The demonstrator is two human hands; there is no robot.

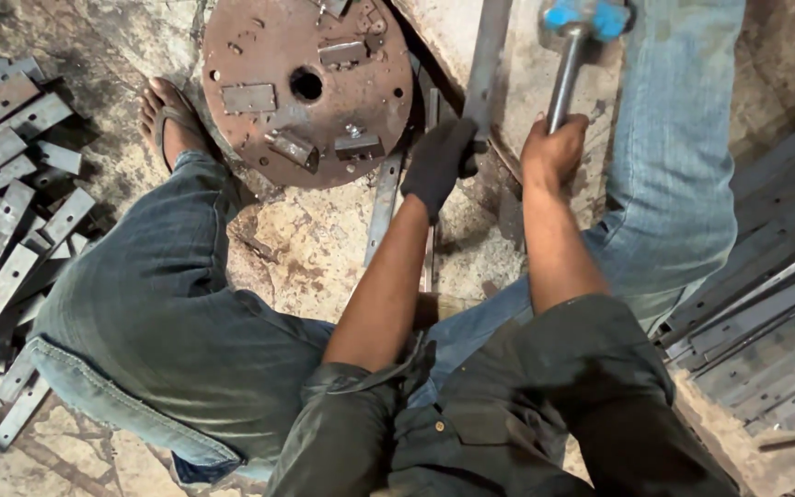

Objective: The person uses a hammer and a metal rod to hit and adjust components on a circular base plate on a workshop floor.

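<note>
The gloved left hand (441, 164) pinches a flat steel strip (485, 64) just right of the rusty round plate (307, 87); the bare right hand (552, 149) clenches the hammer (570, 55). A glancing blow could catch those fingers, so near the strip.

A round rusty steel plate (306, 87) lies flat on the stained concrete floor (315, 244) at the far centre, with a central hole and several small rectangular blocks fixed to its face. A heap of short flat steel strips (6, 212) covers the floor at the left, overlapping at mixed angles. A stack of long flat steel bars (766, 304) lies at the right, running diagonally. One loose strip (383, 207) lies just near of the plate.
</note>
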